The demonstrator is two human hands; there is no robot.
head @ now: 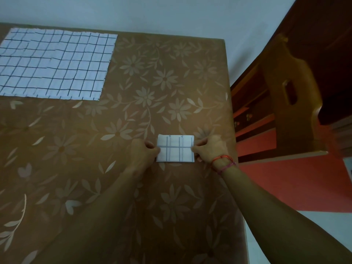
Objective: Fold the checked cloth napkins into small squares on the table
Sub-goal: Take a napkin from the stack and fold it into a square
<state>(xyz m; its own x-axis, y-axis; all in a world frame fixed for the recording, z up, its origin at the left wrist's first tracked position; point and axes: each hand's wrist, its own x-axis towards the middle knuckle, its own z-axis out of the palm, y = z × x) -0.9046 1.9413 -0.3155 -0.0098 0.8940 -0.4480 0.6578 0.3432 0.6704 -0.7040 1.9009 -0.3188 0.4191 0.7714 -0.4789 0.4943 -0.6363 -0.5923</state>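
floral table [152,111], folded napkin [175,148] near right edge, flat napkin [55,63] far left

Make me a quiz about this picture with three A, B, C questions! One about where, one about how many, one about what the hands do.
1. Where on the table is the flat napkin?
A) near right B) middle C) far left

2. How many napkins lie on the table?
A) one B) two C) four

3. What do the hands do to the folded napkin?
A) both hold its sides B) one lifts it high C) neither touches it

Answers:
1 C, it lies spread at the table's far left corner.
2 B, one is flat and one is folded.
3 A, the left hand pinches its left edge and the right hand its right edge.
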